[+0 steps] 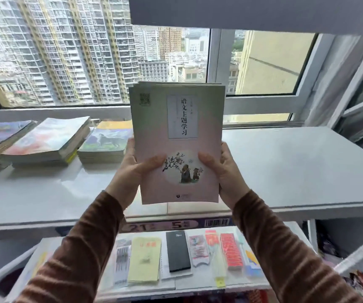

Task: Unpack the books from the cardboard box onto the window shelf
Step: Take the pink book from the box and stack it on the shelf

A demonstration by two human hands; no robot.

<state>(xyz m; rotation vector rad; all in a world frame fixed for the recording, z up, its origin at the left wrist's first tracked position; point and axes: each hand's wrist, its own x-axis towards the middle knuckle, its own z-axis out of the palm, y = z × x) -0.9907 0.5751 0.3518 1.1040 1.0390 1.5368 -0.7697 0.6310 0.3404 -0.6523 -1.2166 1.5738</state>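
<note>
I hold a thin stack of pale green and pink books (177,136) upright above the white window shelf (296,167). The front cover bears black characters and a small drawing of two figures under a branch. My left hand (135,169) grips the stack's lower left edge, thumb across the cover. My right hand (222,169) grips the lower right edge the same way. Three piles of books (49,141) lie flat on the shelf's left part. The cardboard box is not in view.
Below the shelf sits a lower white ledge (270,283) with stationery: a yellow envelope (144,261), a black notebook (178,251), red packets (230,250) and pens. The window frame (217,62) stands behind the shelf. A grey board overhangs at top right.
</note>
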